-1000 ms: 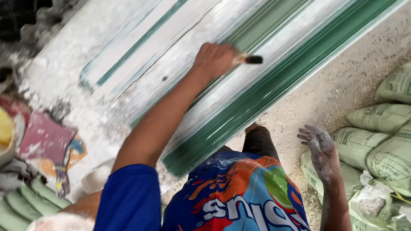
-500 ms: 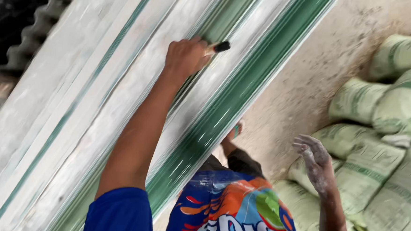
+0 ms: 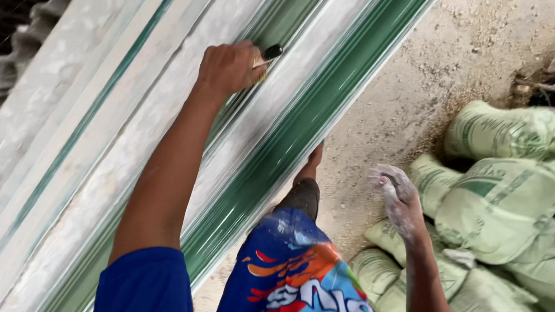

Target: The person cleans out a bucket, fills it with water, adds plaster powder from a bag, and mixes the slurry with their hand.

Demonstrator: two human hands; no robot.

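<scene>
My left hand (image 3: pixel 230 66) is closed around a small paintbrush (image 3: pixel 269 53) with a dark handle end, pressed against a long ribbed panel (image 3: pixel 132 142) of white and green strips that slants across the view. The brush tip sits in a groove between a pale strip and a green one. My right hand (image 3: pixel 398 200) hangs free at my side, fingers loosely spread and dusted with white powder, above a pile of green sacks (image 3: pixel 503 206). It holds nothing.
Stacked green woven sacks fill the right side. Sandy ground (image 3: pixel 447 63) lies between the panel and the sacks. A grey corrugated sheet (image 3: pixel 16 66) shows at the upper left. My leg (image 3: pixel 304 195) and colourful shorts are below.
The view has shifted along the panel; the buckets and rags at the left are out of sight. My left hand keeps the brush on the panel, and my right hand stays hanging.
</scene>
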